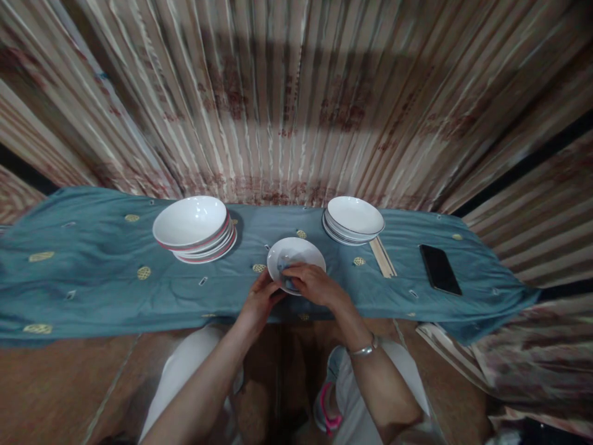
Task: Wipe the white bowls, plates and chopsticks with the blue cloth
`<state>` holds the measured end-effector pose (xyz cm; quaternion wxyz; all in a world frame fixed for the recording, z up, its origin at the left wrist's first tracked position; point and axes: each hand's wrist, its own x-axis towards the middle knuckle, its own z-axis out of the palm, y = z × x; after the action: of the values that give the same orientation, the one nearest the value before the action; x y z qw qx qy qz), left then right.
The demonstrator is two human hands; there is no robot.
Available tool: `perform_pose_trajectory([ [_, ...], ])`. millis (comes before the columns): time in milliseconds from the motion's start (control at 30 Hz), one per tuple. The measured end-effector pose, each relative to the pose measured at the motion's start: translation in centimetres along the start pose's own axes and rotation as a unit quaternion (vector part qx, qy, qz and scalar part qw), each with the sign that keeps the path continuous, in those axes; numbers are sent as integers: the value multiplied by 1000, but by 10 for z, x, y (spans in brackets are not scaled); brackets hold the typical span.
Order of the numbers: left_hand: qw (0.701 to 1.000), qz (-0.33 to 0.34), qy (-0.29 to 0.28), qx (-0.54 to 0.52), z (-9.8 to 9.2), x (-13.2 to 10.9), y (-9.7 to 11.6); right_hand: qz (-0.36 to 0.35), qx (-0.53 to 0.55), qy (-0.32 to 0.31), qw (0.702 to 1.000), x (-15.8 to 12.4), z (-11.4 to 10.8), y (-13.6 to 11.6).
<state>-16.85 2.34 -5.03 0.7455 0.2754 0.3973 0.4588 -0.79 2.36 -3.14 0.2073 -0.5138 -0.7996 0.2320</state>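
Observation:
A small white bowl (303, 248) is in front of me, near the front edge of the cloth-covered table. My left hand (263, 296) grips its left rim, with the thumb on top and fingers underneath. My right hand (315, 283) reaches into the bowl from the right, its fingers bent together against the inside. Something bluish shows by the right fingertips; whether it is a small cloth or a printed pattern I cannot tell. The fingers hide part of the bowl's inside.
A stack of red-rimmed white bowls and plates (192, 225) stands at left. Right of centre is a stack of dark-rimmed dishes (354, 216), with wooden chopsticks (382, 258) beside it. A black phone (440, 270) lies farther right. A pleated curtain (278, 111) hangs behind the table.

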Motion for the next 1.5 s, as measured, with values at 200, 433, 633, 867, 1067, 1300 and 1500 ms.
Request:
perform_pose_trajectory([
  [200, 1000, 7, -21, -1, 3, 2, -2, 12, 97, 28, 995, 2, 2, 13],
  [433, 999, -8, -37, -1, 4, 5, -6, 2, 223, 75, 972, 1, 13, 23],
  [633, 999, -10, -33, 10, 7, 4, -4, -12, 210, 123, 970, 4, 18, 20],
  [867, 999, -11, -34, 20, 7, 3, -2, -6, 104, 146, 984, 7, 21, 21],
  [1067, 999, -10, -27, 20, 9, 1, 0, 13, -41, 161, 986, 7, 15, 21],
  [1300, 999, -11, -27, 23, 9, 2, 0, 68, -188, 128, 971, 3, 1, 15],
  [1500, 999, -10, -29, 23, 10, 2, 1, 89, -247, 107, 959, -1, -5, 17],
])
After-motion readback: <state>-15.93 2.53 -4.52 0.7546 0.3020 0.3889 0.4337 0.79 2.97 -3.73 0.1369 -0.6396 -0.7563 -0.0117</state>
